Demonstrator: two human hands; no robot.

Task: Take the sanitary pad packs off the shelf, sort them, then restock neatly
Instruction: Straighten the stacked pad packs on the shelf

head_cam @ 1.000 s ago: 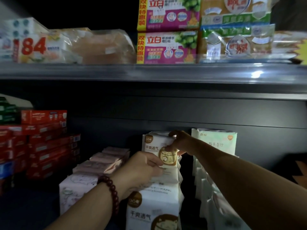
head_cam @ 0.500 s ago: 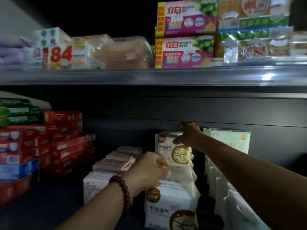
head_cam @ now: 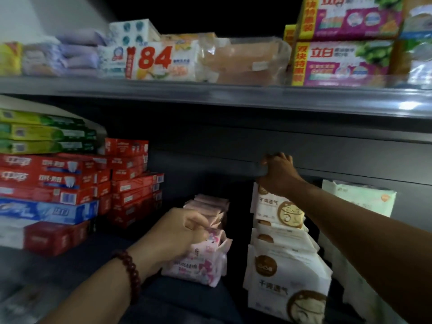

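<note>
On the dark lower shelf (head_cam: 70,265), pad packs stand in rows running front to back. My left hand (head_cam: 180,232), with a bead bracelet on the wrist, grips the top of the front pink floral pad pack (head_cam: 201,265); more pink packs (head_cam: 210,204) stand behind it. To the right is a row of white pad packs with a brown cat print (head_cam: 285,274). My right hand (head_cam: 278,174) reaches deep in, with its fingers curled over the top of the rearmost white pack (head_cam: 275,206). My right arm partly hides a row of pale green-white packs (head_cam: 360,197) at the far right.
Red, blue and green toothpaste boxes (head_cam: 70,178) are stacked at the left of the same shelf. The upper shelf edge (head_cam: 233,94) hangs low over my hands and carries soap packs, including an "84" pack (head_cam: 159,59), and pink boxes (head_cam: 346,61).
My left hand left the white row and moved left onto the front pink pack. My right hand rose slightly at the rear white pack. The view shifted closer and leftward.
</note>
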